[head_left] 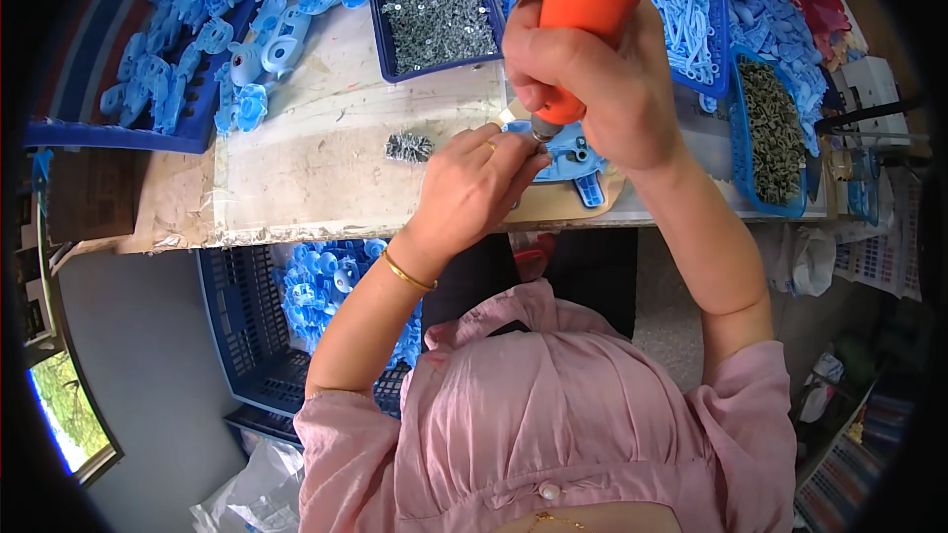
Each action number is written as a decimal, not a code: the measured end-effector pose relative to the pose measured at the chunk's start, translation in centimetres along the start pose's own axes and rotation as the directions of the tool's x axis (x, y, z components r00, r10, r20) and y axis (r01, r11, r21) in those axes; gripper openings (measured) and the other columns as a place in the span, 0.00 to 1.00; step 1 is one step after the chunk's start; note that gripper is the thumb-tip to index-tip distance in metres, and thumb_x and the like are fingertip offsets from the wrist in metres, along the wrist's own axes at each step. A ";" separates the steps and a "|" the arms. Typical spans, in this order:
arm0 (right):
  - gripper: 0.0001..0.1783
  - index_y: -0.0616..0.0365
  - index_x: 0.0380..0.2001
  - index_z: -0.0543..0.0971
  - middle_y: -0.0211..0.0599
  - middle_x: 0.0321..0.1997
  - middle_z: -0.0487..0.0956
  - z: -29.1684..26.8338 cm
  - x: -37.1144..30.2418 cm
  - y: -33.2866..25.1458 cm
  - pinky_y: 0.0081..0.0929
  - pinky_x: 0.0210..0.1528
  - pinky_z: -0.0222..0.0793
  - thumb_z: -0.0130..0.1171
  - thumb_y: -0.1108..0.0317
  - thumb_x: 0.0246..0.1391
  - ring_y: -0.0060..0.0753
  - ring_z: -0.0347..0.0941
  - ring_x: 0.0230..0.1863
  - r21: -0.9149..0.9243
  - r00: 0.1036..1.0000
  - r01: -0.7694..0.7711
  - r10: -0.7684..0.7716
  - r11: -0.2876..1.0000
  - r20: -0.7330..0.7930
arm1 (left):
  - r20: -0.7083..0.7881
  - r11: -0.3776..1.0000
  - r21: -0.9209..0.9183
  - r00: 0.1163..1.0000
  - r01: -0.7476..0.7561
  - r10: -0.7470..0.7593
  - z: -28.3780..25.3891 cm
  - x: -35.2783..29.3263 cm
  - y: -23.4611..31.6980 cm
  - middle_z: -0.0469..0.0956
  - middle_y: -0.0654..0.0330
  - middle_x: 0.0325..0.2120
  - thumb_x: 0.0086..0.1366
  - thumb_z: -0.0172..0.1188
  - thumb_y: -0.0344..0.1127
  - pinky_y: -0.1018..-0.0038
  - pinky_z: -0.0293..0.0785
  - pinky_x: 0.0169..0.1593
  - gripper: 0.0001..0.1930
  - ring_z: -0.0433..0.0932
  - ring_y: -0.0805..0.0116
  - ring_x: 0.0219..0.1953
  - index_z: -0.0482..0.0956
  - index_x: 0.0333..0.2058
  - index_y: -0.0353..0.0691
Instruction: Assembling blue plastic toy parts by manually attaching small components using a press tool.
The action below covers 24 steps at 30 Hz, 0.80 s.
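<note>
My right hand (627, 89) is wrapped round an orange power screwdriver (583, 5), its metal tip pointing down at the worktable. Under that tip lies a light blue moulded plastic part (565, 160), close to the table's front edge. Against the tip, the fingers of my left hand (472, 178) are pinched together over the part's left side. What sits between those fingertips is too small and covered to make out. Left of my left hand rests a small dark block (408, 147) bristling with tiny silvery pieces.
A navy tray (378, 39) of small metal pieces stands behind my hands. On the right is a blue basket (743, 153) of dark metal pieces. Blue plastic parts (267, 39) heap along the back and left. Below the table stands a dark blue crate (237, 326) of similar parts.
</note>
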State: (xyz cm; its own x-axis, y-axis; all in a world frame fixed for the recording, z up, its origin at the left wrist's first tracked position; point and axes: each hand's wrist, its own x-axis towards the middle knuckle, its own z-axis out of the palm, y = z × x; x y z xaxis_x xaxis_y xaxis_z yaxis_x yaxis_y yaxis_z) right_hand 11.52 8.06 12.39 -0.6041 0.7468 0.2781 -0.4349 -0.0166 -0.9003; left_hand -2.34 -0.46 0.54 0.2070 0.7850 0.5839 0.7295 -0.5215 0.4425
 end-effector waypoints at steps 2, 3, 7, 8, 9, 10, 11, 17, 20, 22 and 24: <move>0.15 0.66 0.46 0.74 0.29 0.27 0.77 -0.3 0.1 0.5 0.17 0.28 0.68 0.64 0.72 0.60 0.16 0.71 0.24 0.005 1.000 -0.006 0.006 1.000 -0.005 | 0.024 0.999 0.047 1.000 -0.009 0.008 -0.2 0.1 0.1 0.78 0.62 0.24 0.62 0.70 0.39 0.63 0.74 0.33 0.15 0.78 0.58 0.30 0.77 0.41 0.40; 0.16 0.65 0.46 0.76 0.31 0.27 0.78 -0.9 0.4 1.6 0.20 0.28 0.71 0.67 0.71 0.56 0.21 0.75 0.25 -0.122 0.999 0.046 -0.044 0.992 0.021 | 0.034 0.997 0.033 0.997 0.067 -0.068 -0.3 0.1 0.2 0.78 0.60 0.28 0.59 0.72 0.43 0.63 0.74 0.36 0.21 0.77 0.58 0.33 0.76 0.46 0.39; 0.17 0.65 0.46 0.75 0.32 0.25 0.77 -1.2 0.1 3.4 0.24 0.25 0.70 0.65 0.68 0.57 0.25 0.75 0.22 -0.286 0.998 0.069 -0.069 0.956 0.008 | 0.058 0.973 0.153 0.981 0.172 -0.183 -0.4 -0.3 0.0 0.77 0.55 0.41 0.51 0.75 0.56 0.62 0.73 0.46 0.39 0.75 0.56 0.42 0.74 0.56 0.37; 0.17 0.65 0.46 0.75 0.32 0.25 0.77 -1.1 0.1 3.9 0.24 0.25 0.70 0.65 0.68 0.57 0.25 0.75 0.22 -0.283 0.998 0.065 -0.065 0.957 0.009 | 0.059 0.972 0.154 0.980 0.177 -0.188 -0.3 -0.4 0.0 0.77 0.55 0.41 0.51 0.75 0.56 0.62 0.73 0.46 0.39 0.75 0.56 0.42 0.74 0.56 0.37; 0.16 0.65 0.45 0.76 0.31 0.24 0.77 -1.2 0.2 4.6 0.22 0.25 0.71 0.65 0.69 0.57 0.21 0.74 0.22 -0.266 0.998 0.057 -0.065 0.962 -0.023 | 0.057 0.964 0.193 0.979 0.181 -0.195 0.1 -0.6 0.0 0.76 0.53 0.44 0.51 0.74 0.57 0.62 0.73 0.47 0.40 0.74 0.55 0.44 0.74 0.56 0.36; 0.15 0.65 0.44 0.76 0.29 0.24 0.77 -1.2 0.3 5.1 0.20 0.26 0.71 0.65 0.70 0.57 0.17 0.74 0.23 -0.248 0.996 0.049 -0.064 0.968 -0.055 | 0.055 0.955 0.233 0.978 0.184 -0.202 0.3 -0.8 0.0 0.74 0.52 0.47 0.51 0.74 0.58 0.62 0.73 0.49 0.40 0.74 0.54 0.45 0.74 0.55 0.36; 0.15 0.65 0.44 0.76 0.29 0.24 0.77 -1.3 0.4 5.6 0.20 0.26 0.71 0.65 0.70 0.57 0.17 0.74 0.23 -0.246 0.997 0.046 -0.061 0.968 -0.054 | 0.056 0.954 0.233 0.977 0.188 -0.206 0.5 -0.9 0.0 0.74 0.52 0.47 0.51 0.74 0.58 0.62 0.73 0.49 0.40 0.74 0.54 0.45 0.74 0.55 0.36; 0.14 0.64 0.43 0.76 0.30 0.24 0.78 -1.7 0.4 7.1 0.19 0.27 0.72 0.65 0.69 0.56 0.18 0.75 0.24 -0.248 0.996 0.055 -0.072 0.967 -0.058 | 0.067 0.937 0.275 0.968 0.214 -0.241 1.1 -1.5 -0.6 0.75 0.53 0.47 0.51 0.74 0.55 0.62 0.72 0.49 0.38 0.74 0.54 0.46 0.75 0.54 0.34; 0.13 0.63 0.42 0.76 0.30 0.24 0.78 -1.9 0.3 7.3 0.19 0.26 0.72 0.65 0.70 0.57 0.18 0.75 0.23 -0.264 0.997 0.022 -0.040 0.964 -0.063 | 0.076 0.944 0.251 0.968 0.215 -0.241 1.2 -1.5 -0.7 0.75 0.54 0.47 0.51 0.74 0.54 0.62 0.72 0.49 0.37 0.73 0.54 0.46 0.76 0.52 0.34; 0.10 0.63 0.40 0.76 0.30 0.24 0.78 -2.0 0.2 7.9 0.19 0.26 0.72 0.64 0.73 0.56 0.18 0.75 0.23 -0.332 0.990 0.115 -0.134 0.936 -0.036 | 0.081 0.941 0.246 0.963 0.231 -0.258 1.4 -1.5 -0.7 0.75 0.54 0.46 0.50 0.75 0.53 0.62 0.72 0.49 0.36 0.73 0.54 0.45 0.76 0.51 0.34; 0.10 0.62 0.40 0.75 0.30 0.24 0.78 -2.1 0.0 8.5 0.19 0.26 0.72 0.64 0.76 0.56 0.18 0.75 0.23 -0.333 0.985 0.156 -0.171 0.930 -0.018 | 0.093 0.944 0.235 0.962 0.231 -0.258 1.5 -1.6 -0.8 0.75 0.55 0.45 0.50 0.75 0.53 0.62 0.72 0.48 0.36 0.73 0.54 0.44 0.76 0.51 0.34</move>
State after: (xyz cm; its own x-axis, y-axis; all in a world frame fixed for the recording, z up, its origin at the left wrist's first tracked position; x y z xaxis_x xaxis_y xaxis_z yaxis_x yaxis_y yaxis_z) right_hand 9.20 9.34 4.04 -0.5086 0.7503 0.4223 -0.2761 0.3224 -0.9054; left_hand -2.30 -0.80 -1.72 0.0709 0.9206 0.3841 0.8900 -0.2323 0.3925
